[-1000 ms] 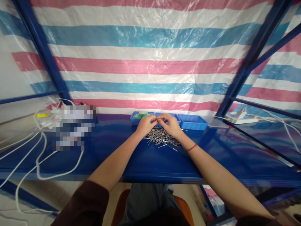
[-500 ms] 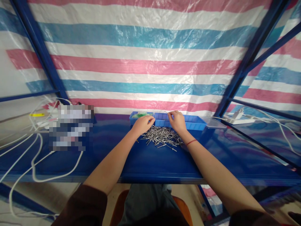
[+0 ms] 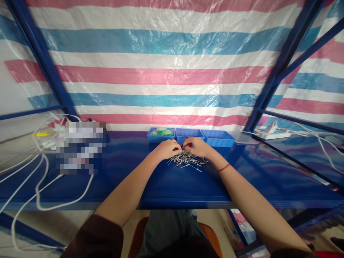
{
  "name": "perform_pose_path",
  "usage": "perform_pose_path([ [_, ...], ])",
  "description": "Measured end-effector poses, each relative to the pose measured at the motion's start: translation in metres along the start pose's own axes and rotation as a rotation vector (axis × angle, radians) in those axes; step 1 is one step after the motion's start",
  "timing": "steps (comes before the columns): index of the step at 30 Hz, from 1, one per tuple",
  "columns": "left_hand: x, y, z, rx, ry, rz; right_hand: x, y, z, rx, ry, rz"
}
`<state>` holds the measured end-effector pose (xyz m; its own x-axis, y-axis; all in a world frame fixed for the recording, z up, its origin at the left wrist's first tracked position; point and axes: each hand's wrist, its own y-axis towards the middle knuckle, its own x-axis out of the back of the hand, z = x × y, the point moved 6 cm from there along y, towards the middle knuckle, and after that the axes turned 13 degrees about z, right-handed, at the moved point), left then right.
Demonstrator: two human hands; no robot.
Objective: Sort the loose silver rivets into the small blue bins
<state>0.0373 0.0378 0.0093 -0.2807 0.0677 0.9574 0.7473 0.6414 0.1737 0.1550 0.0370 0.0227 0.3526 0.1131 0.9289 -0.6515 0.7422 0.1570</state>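
A heap of silvery blind rivets (image 3: pixel 188 158) lies on the blue tabletop, its far part covered by my hands. My left hand (image 3: pixel 168 149) reaches onto the left side of the heap, its fingers curled and thumb drawn in. Across from it, my right hand (image 3: pixel 196 146) bends down over the top of the heap with fingertips pinched together. Both sets of fingertips are close to each other at the rivets. Whatever either hand grips is too small and hidden to make out.
Behind the heap stand three blue bins: a left bin (image 3: pixel 152 137) with green-and-clear packets, a middle bin (image 3: pixel 200 133), and a right bin (image 3: pixel 223 142). A clear lid (image 3: pixel 245 139) lies beside them. White cables (image 3: pixel 44 186) trail on the left; a power strip (image 3: pixel 274 133) sits right.
My right hand has come down from above the middle bin, where it pinched a thin rivet, to the heap. My left hand has lowered and shifted slightly toward the rivets.
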Motion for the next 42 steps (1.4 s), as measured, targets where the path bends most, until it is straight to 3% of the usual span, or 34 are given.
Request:
perform_pose_path([
  [12, -0.004, 0.001, 0.001, 0.107, 0.118, -0.006, -0.006, -0.002, 0.005, 0.039, -0.072, 0.093],
  [21, -0.001, -0.001, -0.002, 0.059, 0.115, -0.032, -0.009, -0.002, 0.006, 0.068, -0.033, 0.086],
  [26, 0.007, 0.0, 0.006, 0.096, -0.035, -0.147, -0.002, -0.002, 0.0, 0.002, 0.088, -0.015],
  [34, 0.01, 0.002, 0.012, 0.133, -0.394, -0.277, 0.013, -0.004, -0.008, -0.046, 0.447, -0.314],
  [42, 0.005, 0.003, 0.001, 0.116, -0.476, -0.29, 0.013, -0.004, -0.007, -0.008, 0.516, -0.354],
])
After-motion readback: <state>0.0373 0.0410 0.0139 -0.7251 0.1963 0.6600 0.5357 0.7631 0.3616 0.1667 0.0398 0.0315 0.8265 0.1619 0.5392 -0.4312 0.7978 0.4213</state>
